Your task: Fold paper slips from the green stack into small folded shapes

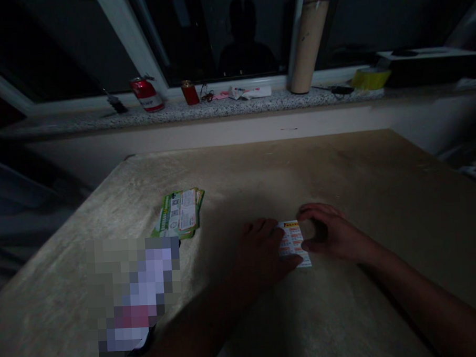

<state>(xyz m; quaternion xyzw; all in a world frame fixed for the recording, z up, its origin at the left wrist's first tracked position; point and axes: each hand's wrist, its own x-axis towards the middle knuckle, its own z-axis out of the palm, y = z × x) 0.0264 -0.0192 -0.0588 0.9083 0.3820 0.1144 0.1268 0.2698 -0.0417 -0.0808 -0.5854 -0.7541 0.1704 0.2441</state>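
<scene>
Helper: State the position of the card and of your hands.

Me: The white card (pixel 291 239) lies on the desk (pixel 351 168), printed side up. My left hand (pixel 259 251) covers the card's left side, fingers spread, thumb across its lower part; I cannot tell whether any fingertip grips beneath it. My right hand (pixel 330 232) is curved at the card's right edge, thumb and fingers apart with a gap between them.

Helper: Is it one card or several?

Me: I cannot tell. The light is dim and my left hand hides part of it.

Helper: How do you handle it well?

Me: I judge this to be a steadying step. Apply light, even pressure with the left hand. Bring the right fingertips to the card's edge only, level with the desk. Do not pinch hard: thin stock could bend at the corner.

Helper: Any obstruction?

Me: The green cards (pixel 180 215) lie to the left of the white card and farther from me. A pixelated object (pixel 144 288), probably a phone, lies to its left and nearer me. Both are well apart from it; I judge the working area sufficient.
</scene>
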